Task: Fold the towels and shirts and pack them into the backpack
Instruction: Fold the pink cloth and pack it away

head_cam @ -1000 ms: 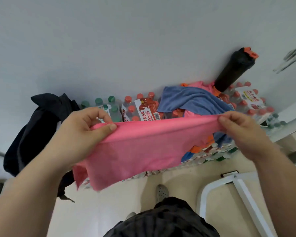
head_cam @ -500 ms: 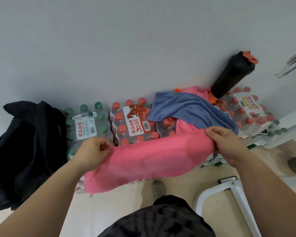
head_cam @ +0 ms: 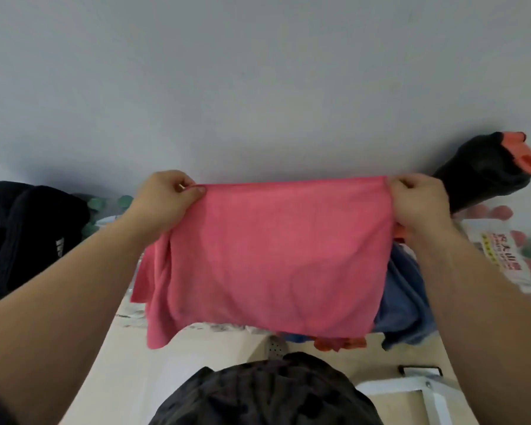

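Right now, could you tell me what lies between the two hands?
In the head view, the pink towel stretches between them: left hand and right hand each pinch a top corner.

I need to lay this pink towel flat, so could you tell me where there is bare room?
Bare floor lies below the pink towel, between your left forearm and dark clothing; a narrower strip sits between the blue towel and the white frame. Around the bottle packs it is crowded: backpack left, blue towel and black bottle right.
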A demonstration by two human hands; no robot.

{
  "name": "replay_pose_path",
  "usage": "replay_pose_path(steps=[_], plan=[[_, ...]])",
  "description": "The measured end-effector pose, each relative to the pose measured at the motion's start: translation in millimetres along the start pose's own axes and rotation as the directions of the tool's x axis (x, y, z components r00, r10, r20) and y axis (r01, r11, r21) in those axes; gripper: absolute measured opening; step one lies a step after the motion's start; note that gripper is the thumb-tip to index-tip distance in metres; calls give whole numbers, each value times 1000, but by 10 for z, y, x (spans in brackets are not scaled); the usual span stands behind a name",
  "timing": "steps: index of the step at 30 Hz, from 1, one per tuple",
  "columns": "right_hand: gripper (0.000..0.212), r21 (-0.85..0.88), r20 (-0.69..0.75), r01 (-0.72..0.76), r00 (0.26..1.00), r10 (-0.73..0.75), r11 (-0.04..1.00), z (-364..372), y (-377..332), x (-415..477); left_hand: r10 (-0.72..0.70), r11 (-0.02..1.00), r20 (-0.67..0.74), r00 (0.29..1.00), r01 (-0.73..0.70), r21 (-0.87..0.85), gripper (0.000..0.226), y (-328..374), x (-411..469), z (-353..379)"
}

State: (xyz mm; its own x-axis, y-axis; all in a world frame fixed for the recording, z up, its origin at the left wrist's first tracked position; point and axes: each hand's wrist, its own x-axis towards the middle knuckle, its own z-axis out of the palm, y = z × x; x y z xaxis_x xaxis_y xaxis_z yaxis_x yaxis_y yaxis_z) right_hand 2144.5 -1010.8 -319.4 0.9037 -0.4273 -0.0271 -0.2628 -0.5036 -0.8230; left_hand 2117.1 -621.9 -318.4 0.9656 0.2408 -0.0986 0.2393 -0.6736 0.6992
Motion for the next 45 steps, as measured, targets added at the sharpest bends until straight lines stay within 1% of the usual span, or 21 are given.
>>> replay_pose_path(steps=[2,3,5,7,9,11,13,16,20,24,26,27,29,30,32,34,36,38,40,42,45], plan=[[27,-151,-94,117,987,-132,982,162,-14,101,61,989,-110,992,-45,138,14,85,164,134],[27,-183,-103,138,982,-158,973,246,-12,94,67,981,-132,989,-41,189,16,79,215,217],[38,-215,-89,174,976,-197,961,408,59,-4,27,965,-121,992,5,261,28,-34,241,397],[51,-333,-18,284,952,-307,899,554,181,-218,31,939,-103,994,6,342,45,-146,125,572],[58,-455,180,435,900,-398,777,677,286,-519,139,907,-88,986,-91,411,54,-227,-101,747],[68,-521,422,545,834,-357,657,768,358,-784,227,856,8,974,-204,476,65,-302,-392,942],[78,-555,573,616,770,-280,559,832,424,-901,209,808,136,968,-249,534,74,-359,-650,1133],[86,-567,615,643,746,-254,516,807,440,-793,144,769,222,964,-250,588,89,-449,-744,1283],[88,-571,664,685,709,-237,452,541,670,-480,83,738,172,982,-177,651,102,-457,-562,1259],[89,-485,730,765,621,-285,424,361,816,-221,72,721,173,982,-171,672,107,-404,-445,1273],[88,-459,740,767,610,-283,449,377,775,-172,53,718,171,984,-157,679,109,-394,-402,1274],[87,-446,727,747,624,-288,494,388,738,-175,41,713,172,984,-150,685,109,-388,-390,1270],[83,-387,628,648,706,-328,656,360,684,-227,40,709,179,983,-154,688,107,-339,-397,1262],[76,-348,538,592,761,-363,727,307,683,-275,61,716,184,981,-171,677,105,-291,-422,1264],[55,-312,324,529,840,-435,789,138,715,-376,147,742,213,966,-250,622,100,-120,-509,1298],[28,-292,231,464,883,-409,837,-79,797,-490,273,744,292,917,-393,540,95,139,-622,1390],[9,-320,269,384,913,-306,866,-265,904,-618,401,703,392,828,-553,448,92,431,-726,1533],[15,-407,351,328,918,-186,853,-389,996,-756,485,631,479,732,-672,387,89,682,-792,1704],[28,-480,446,315,891,-81,819,-435,1030,-903,507,573,543,670,-732,369,87,801,-812,1868],[33,-509,486,302,874,-21,806,-412,1033,-1030,483,542,581,656,-744,390,88,779,-805,1991],[26,-474,451,288,891,-52,832,-342,1034,-1154,436,506,606,666,-738,447,88,648,-784,2088]])
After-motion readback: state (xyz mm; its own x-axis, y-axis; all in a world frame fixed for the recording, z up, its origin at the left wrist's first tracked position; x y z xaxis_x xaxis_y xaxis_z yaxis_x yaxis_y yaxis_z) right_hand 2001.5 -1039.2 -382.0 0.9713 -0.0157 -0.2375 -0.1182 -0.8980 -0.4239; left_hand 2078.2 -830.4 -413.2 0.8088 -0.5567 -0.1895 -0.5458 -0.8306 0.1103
